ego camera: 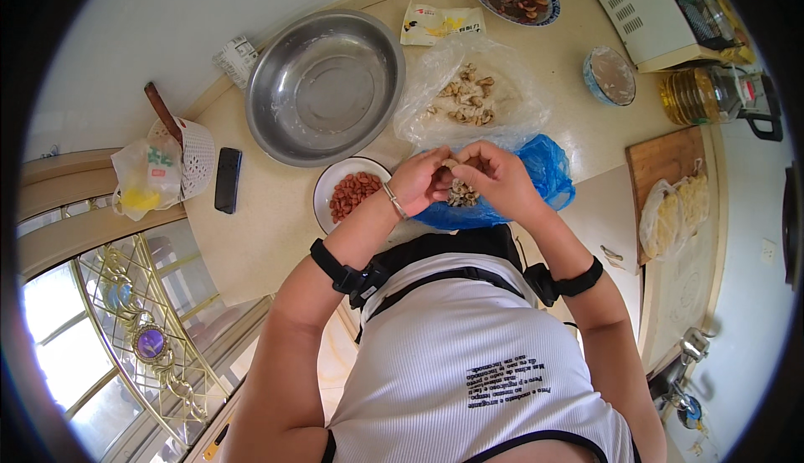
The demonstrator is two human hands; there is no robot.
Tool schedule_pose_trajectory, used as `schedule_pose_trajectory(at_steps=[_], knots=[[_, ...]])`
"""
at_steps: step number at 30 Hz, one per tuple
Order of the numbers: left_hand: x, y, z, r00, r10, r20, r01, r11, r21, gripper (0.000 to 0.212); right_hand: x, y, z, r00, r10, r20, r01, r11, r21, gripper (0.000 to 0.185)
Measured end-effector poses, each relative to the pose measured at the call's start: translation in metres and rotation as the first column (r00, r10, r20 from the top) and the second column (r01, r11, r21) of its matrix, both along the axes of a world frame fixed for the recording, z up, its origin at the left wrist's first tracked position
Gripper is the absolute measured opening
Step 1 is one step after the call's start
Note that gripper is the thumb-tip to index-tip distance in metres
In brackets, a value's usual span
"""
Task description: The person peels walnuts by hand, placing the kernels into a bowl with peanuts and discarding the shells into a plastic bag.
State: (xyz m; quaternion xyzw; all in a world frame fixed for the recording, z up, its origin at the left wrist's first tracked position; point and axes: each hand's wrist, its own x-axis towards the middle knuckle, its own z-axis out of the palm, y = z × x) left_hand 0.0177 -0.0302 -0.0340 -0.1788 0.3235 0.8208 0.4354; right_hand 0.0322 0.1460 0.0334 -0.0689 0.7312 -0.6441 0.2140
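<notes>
My left hand (422,181) and my right hand (496,177) meet over a blue plastic bag (548,171), their fingers around a small pale-brown piece (450,164), its kind hard to tell. Beneath them in the blue bag lie small greyish-brown pieces (463,194), possibly shells or dried mushrooms. Just beyond, a clear plastic bag (421,111) lies spread out with similar brown pieces (468,95) on pale powder. A white enamel bowl (320,196) of reddish-brown peanuts (355,194) sits beside my left wrist. Parts of the held piece are hidden by my fingers.
A large metal basin (326,89) stands far left of the clear bag, near a phone (227,180) and white basket (198,155). Behind are a yellow-white packet (440,23) and patterned plate (549,7). Rightward stand a small bowl (609,76), oil jug (697,95) and wooden board (656,155).
</notes>
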Motion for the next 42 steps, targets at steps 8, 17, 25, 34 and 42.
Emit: schedule_pose_trajectory(at_steps=[8,17,25,34,42], knots=[[0.012,0.006,0.016,0.741,-0.382,-0.551,-0.114,0.738,-0.665,0.028,-0.005,0.026,-0.038,0.947,0.037,0.321,0.037,0.974,-0.222,0.02],[0.006,0.01,0.009,0.536,-0.652,-0.536,0.035,0.651,-0.758,0.035,0.001,0.017,-0.034,0.999,0.011,0.042,-0.018,0.984,0.175,0.02],[0.008,0.008,0.038,0.685,-0.447,-0.575,0.113,0.846,-0.522,0.029,-0.002,0.027,-0.028,0.966,0.248,-0.074,-0.235,0.96,0.15,0.021],[0.007,0.005,0.029,0.685,-0.464,-0.562,0.062,0.805,-0.589,0.033,0.003,0.025,-0.031,0.975,0.156,0.157,-0.133,0.98,-0.145,0.022],[0.006,0.017,0.027,0.852,-0.434,-0.292,0.302,0.864,-0.403,0.034,0.001,0.019,-0.038,0.964,0.067,0.257,-0.022,0.984,-0.175,0.026]])
